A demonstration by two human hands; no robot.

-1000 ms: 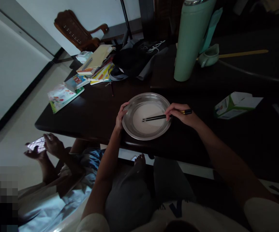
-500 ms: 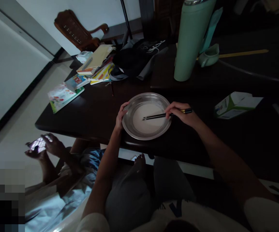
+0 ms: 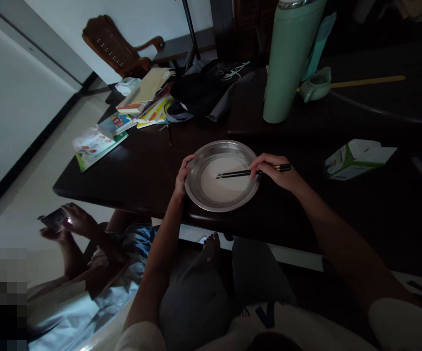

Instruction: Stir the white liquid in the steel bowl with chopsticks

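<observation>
A round metal plate (image 3: 196, 187) holding a pale white liquid or batter sits near the front edge of a dark table (image 3: 141, 170). My left hand (image 3: 182, 176) grips the plate's left rim, fingers curled over it. My right hand (image 3: 274, 172) is closed on a pair of dark chopsticks (image 3: 238, 173). They lie almost level over the plate, tips pointing left at its middle.
A tall green flask (image 3: 287, 61) and a green cup (image 3: 316, 84) stand behind the plate. A small carton (image 3: 357, 157) lies at the right. Books and papers (image 3: 123, 117) pile at the far left. Another person (image 3: 79, 229) sits at lower left with a phone.
The chopstick tips have crept slightly up across the plate. My left hand has stayed on the rim. The other person's phone has tilted and gone dark.
</observation>
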